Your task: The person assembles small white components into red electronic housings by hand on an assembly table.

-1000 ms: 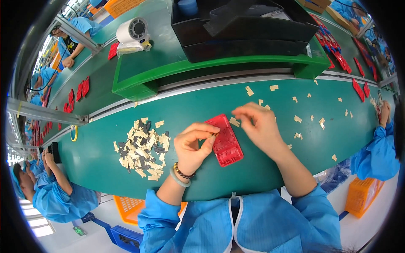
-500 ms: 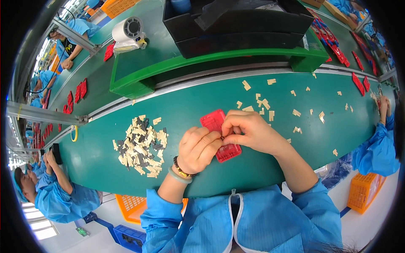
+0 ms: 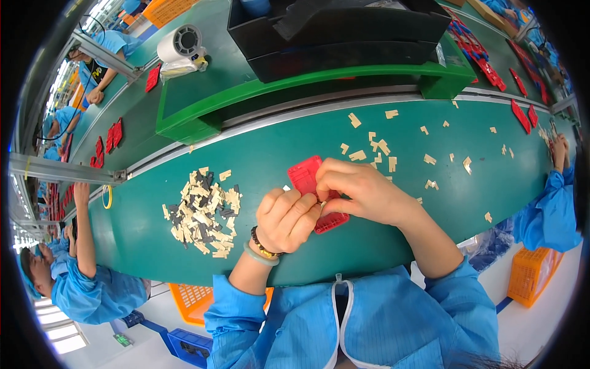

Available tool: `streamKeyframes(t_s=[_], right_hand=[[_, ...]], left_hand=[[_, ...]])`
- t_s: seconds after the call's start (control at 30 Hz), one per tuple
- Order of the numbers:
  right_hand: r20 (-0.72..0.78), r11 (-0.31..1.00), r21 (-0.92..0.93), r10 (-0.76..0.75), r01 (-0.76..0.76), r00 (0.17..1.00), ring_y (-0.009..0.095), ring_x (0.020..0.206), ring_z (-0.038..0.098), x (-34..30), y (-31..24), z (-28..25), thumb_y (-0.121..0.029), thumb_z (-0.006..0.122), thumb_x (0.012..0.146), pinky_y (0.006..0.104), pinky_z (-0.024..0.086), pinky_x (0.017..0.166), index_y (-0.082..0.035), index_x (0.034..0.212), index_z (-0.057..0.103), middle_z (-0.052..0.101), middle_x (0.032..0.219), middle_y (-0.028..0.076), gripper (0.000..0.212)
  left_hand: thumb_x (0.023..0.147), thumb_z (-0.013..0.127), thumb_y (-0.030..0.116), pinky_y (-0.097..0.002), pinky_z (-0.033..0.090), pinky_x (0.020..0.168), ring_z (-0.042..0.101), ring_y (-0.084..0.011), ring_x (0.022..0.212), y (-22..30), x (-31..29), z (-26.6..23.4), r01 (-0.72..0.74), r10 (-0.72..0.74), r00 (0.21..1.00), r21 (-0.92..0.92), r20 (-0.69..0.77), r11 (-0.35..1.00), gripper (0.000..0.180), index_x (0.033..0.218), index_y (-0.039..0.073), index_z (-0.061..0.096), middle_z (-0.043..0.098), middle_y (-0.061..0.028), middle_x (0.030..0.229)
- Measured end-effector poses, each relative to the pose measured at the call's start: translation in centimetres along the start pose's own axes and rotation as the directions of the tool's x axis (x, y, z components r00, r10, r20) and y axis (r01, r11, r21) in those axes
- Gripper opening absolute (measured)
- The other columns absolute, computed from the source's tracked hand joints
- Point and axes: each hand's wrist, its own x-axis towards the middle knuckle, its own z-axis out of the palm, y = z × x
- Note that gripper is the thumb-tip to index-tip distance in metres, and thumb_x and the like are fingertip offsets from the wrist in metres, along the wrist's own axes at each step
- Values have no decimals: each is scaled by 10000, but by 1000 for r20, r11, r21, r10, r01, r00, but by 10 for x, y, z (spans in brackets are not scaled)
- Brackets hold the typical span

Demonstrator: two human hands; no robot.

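A red plastic case [image 3: 303,174] lies on the green work surface, partly covered by my hands. My left hand [image 3: 284,215] is closed over its middle, with a beaded bracelet and a pale bangle at the wrist. My right hand [image 3: 362,189] pinches at the same spot, thumb and forefinger meeting the left fingertips. Whatever sits between the fingertips is small and mostly hidden. To the left rests a pile of small cream and dark-grey pieces [image 3: 203,212]. Beyond my right hand, several cream L-shaped pieces [image 3: 382,146] are scattered.
A green raised shelf [image 3: 246,112] bears a black bin [image 3: 338,52]. A white roll [image 3: 179,43] stands at the back left. Red parts [image 3: 114,135] lie on the far belt. Co-workers in blue sit at left [image 3: 92,280] and right [image 3: 544,212].
The left co-worker's arm has stretched forward toward the far belt. My hands stay together over the red case, with only slight finger movement. The whole view has shifted a little.
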Motion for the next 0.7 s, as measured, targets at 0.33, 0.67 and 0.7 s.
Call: streamKeyframes(t_s=[0.33,0.67,0.7], right_hand=[[259,864,-453,362,-218,896,255,878,598,-11,11,-28,-84,752,705,364,473,731,-66,878,603,585,1028,61,229],[-141,624,-772,-360,126,922,235,1091,558,20,-1,22,-99,672,710,403,418,925,-46,836,637,616,1021,71,141],[-128,587,-795,-412,155,902,233,1080,571,24,-2,22,-112,651,702,417,431,912,-52,754,615,623,973,60,86]], left_hand=[[705,667,91,-344,427,744,598,-215,851,-2,8,9,277,-290,949,110,124,955,207,904,68,618,647,-39,875],[724,499,-123,-394,408,843,567,-309,900,-6,9,-1,562,-518,825,-250,226,788,444,1144,16,468,662,-112,998],[730,512,-114,-398,415,846,583,-308,933,-6,9,-4,587,-548,810,-251,210,770,450,1160,11,468,664,-103,948]])
